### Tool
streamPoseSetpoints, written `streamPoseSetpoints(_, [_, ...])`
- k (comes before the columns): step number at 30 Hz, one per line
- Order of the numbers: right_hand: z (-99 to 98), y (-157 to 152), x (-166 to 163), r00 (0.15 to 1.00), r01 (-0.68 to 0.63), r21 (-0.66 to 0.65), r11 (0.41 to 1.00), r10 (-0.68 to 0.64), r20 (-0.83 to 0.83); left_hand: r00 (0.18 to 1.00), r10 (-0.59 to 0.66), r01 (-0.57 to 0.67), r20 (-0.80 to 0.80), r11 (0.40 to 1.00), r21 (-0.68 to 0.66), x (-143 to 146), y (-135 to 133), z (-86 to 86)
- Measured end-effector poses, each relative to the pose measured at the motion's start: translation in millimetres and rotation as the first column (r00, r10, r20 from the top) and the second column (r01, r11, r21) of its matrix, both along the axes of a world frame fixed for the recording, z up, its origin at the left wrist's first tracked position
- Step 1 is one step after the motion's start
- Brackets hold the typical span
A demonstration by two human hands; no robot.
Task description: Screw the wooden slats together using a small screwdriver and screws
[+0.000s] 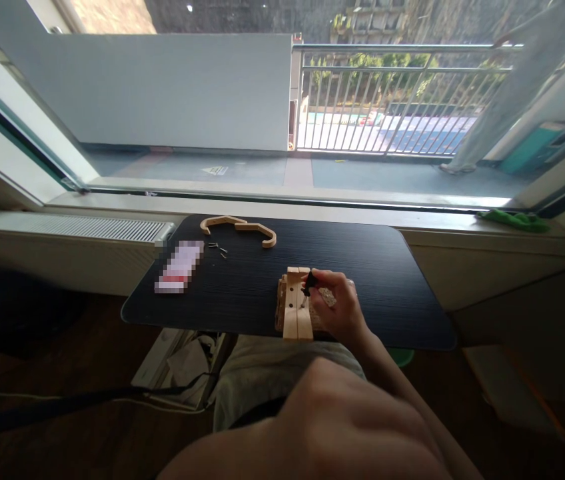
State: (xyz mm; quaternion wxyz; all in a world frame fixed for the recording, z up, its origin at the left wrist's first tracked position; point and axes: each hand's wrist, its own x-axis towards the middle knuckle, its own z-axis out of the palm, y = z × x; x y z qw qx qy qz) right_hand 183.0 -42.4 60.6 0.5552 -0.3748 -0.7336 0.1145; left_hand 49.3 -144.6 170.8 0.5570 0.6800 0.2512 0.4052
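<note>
My right hand (340, 303) is closed around a small screwdriver (310, 280) with a black handle. The driver's metal tip points down at the right-hand strip of two pale wooden pieces (290, 323), which lie side by side. Dark round holes show in the left strip. Under them sits a rough brown block (279, 307), partly covered by my right hand. Close to the camera, a large blurred area of bare skin, apparently my left hand (327, 420), fills the bottom; its fingers cannot be made out.
Curved wooden hooks (257, 230) lie at the back of the black table (362, 253). Several small screws (219, 249) are left of them, beside a pixelated card (180, 267). A radiator (87, 230) stands left; a green cloth (512, 220) lies on the sill. Someone (507, 100) stands outside the window.
</note>
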Motion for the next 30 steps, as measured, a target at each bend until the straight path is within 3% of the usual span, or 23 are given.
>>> streamPoseSetpoints(2, [0.7, 0.0, -0.7, 1.0, 0.008, 0.007, 1.0, -0.008, -0.005, 0.949, 0.314, -0.313, 0.034, 0.95, -0.014, -6.0, 16.1, -8.9])
streamPoseSetpoints(4, [2.5, 0.0, -2.0, 1.0, 0.015, 0.019, 1.0, -0.015, -0.003, 0.825, 0.554, -0.55, 0.107, 0.832, -0.066, -15.8, 37.1, -30.0])
streamPoseSetpoints(7, [5.9, -0.2, -3.9, 1.0, 0.008, 0.031, 0.999, -0.008, 0.002, 0.707, 0.7, -0.693, 0.099, 0.714, -0.1, -33.1, 71.2, -74.1])
streamPoseSetpoints(11, [8.3, -0.5, -4.5, 1.0, -0.021, 0.029, 0.999, 0.021, -0.001, 0.672, 0.737, -0.74, -0.069, 0.666, -0.093, -47.9, 104.5, -124.1])
streamPoseSetpoints(14, [7.8, -0.7, -3.6, 1.0, -0.013, 0.028, 1.0, 0.012, 0.005, 0.629, 0.766, -0.777, -0.132, 0.627, -0.063, -49.1, 117.4, -144.1])
streamPoseSetpoints(21, [5.4, -0.3, -2.5, 0.999, -0.035, 0.004, 0.999, 0.035, 0.011, 0.698, 0.682, -0.693, -0.217, 0.72, 0.033, -45.9, 127.7, -156.8])
streamPoseSetpoints(25, [4.3, -0.1, -2.4, 1.0, -0.016, 0.012, 1.0, 0.016, 0.013, 0.629, 0.731, -0.701, -0.263, 0.68, 0.215, -48.1, 131.0, -162.7])
streamPoseSetpoints(30, [3.0, -0.1, -1.8, 1.0, -0.024, -0.004, 1.0, 0.024, 0.006, 0.585, 0.741, -0.638, -0.331, 0.672, 0.377, -48.7, 133.2, -167.6])
